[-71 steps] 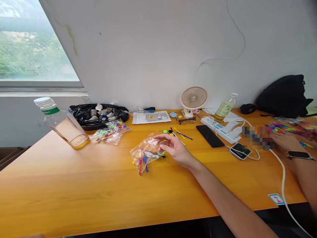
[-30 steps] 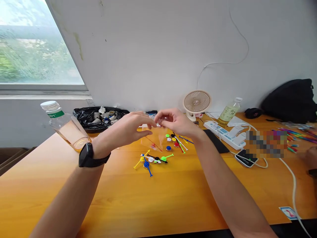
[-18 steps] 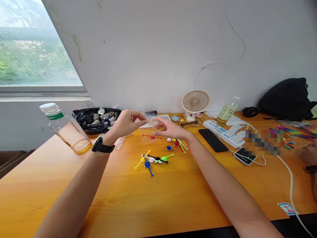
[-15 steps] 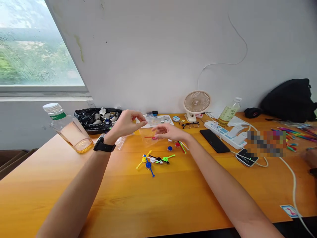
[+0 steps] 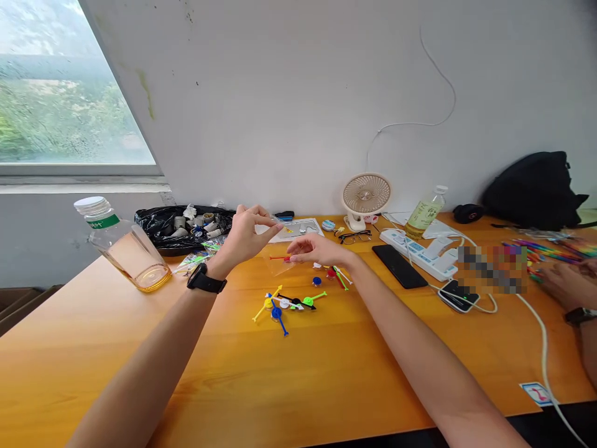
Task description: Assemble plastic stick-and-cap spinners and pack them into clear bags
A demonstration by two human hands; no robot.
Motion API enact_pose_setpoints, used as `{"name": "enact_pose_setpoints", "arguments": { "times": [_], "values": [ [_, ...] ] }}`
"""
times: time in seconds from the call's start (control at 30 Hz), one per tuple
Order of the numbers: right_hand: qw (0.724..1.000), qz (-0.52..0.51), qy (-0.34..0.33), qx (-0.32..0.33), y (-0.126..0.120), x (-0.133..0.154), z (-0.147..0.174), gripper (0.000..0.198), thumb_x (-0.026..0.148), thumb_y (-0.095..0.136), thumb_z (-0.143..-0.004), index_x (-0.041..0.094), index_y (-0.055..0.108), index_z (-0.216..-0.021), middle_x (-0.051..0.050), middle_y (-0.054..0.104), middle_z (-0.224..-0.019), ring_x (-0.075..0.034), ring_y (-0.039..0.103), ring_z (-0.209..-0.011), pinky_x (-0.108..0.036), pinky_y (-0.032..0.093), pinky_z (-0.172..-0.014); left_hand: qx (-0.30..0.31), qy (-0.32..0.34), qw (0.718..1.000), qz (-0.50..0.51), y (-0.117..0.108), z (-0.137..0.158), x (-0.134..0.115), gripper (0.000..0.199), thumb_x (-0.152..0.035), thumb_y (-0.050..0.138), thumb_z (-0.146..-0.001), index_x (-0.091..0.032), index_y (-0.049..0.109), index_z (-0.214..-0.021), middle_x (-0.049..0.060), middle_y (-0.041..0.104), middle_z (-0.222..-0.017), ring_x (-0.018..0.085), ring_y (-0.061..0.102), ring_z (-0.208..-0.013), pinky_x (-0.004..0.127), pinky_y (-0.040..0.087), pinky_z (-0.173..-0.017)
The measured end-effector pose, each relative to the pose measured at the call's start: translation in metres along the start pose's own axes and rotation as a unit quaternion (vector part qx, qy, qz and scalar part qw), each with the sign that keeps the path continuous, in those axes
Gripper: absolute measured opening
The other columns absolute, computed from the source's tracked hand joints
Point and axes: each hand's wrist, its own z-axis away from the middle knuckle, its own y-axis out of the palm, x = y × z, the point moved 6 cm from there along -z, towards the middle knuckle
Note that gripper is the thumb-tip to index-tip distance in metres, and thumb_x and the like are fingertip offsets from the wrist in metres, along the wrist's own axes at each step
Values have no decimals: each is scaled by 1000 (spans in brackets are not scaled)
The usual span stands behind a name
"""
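My left hand has thumb and forefinger pinched together at the upper edge of a clear plastic bag. The bag is thin and hard to trace. Close on its right, my right hand is closed at the fingertips on a red arrow spinner, which shows against the bag; whether it lies inside or in front I cannot tell. Nearer me on the table lie a yellow arrow spinner, a blue one, a green one, and white and black ones overlapping. A blue round piece sits behind them.
A tilted-looking bottle stands left, near a black bag of pipe fittings. Behind are a small fan and glasses. To the right are a phone, a power strip, cables and another person's hands.
The view has shifted slightly. My left hand has moved a little, uncovering plastic packets with green pieces beside its wrist. The other person's hands have come further into view at right.
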Motion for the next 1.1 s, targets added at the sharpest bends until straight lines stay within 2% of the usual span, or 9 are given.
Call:
{"name": "enact_pose_setpoints", "arguments": {
  "times": [0.23,0.37,0.47,0.53,0.63,0.7,0.77,0.93,1.1],
  "values": [
    [996,7,-64,-54,-7,22,4,44,52,80,-85,16,77,-109,-8,78,-104,-21,70,-96,-35,54,-90,37,31,999,9,2,1,-12,27,-49,70,-95,-27,85,-88,7,67,-98,27,50,-99,43,43,-95],
    [991,-26,-68,-112,-14,24,3,39,51,82,-82,14,77,-92,-6,77,-90,-18,69,-84,-32,54,-83,-32,47,998,-10,-4,6,-25,26,-49,72,-95,-29,82,-109,7,66,-116,29,51,-112,46,40,-106],
    [980,-89,-55,-172,-23,22,6,42,52,87,-76,14,75,-90,-5,75,-85,-17,69,-81,-31,56,-81,-136,-17,990,13,-6,11,-16,58,-54,74,-93,-30,61,-144,10,57,-141,32,47,-129,48,37,-114],
    [967,-146,-45,-202,-27,20,8,44,51,91,-70,15,74,-90,-5,75,-85,-18,71,-82,-32,59,-83,-152,-100,980,77,3,15,3,80,-60,76,-89,-28,45,-155,13,51,-152,34,46,-136,47,40,-113],
    [951,-201,-35,-234,-27,15,6,46,49,94,-64,16,72,-87,-4,74,-85,-19,73,-82,-35,62,-83,-31,-221,950,220,37,21,32,99,-67,79,-84,-26,32,-161,19,49,-156,37,52,-137,46,47,-106],
    [947,-204,-30,-246,-25,14,3,43,46,95,-62,17,69,-82,-3,72,-82,-18,72,-79,-34,63,-80,75,-235,924,294,57,24,37,108,-65,82,-81,-27,26,-165,20,51,-154,37,57,-135,46,50,-105],
    [948,-201,-30,-246,-21,15,1,40,43,94,-63,17,67,-78,-1,70,-80,-16,69,-76,-34,64,-78,135,-225,909,323,66,27,35,118,-60,87,-78,-28,19,-168,19,54,-151,35,60,-133,47,50,-106],
    [955,-184,-34,-228,-12,23,-2,34,38,91,-67,18,66,-79,0,69,-80,-16,68,-77,-33,64,-78,160,-214,915,302,67,30,33,121,-54,91,-75,-27,19,-169,18,60,-142,35,62,-129,53,46,-113],
    [966,-143,-41,-210,-6,32,0,27,38,85,-77,18,68,-84,-2,71,-85,-18,71,-81,-34,64,-83,134,-161,935,286,66,26,35,103,-53,92,-73,-26,41,-158,16,55,-147,31,65,-122,49,51,-109]
  ]
}}
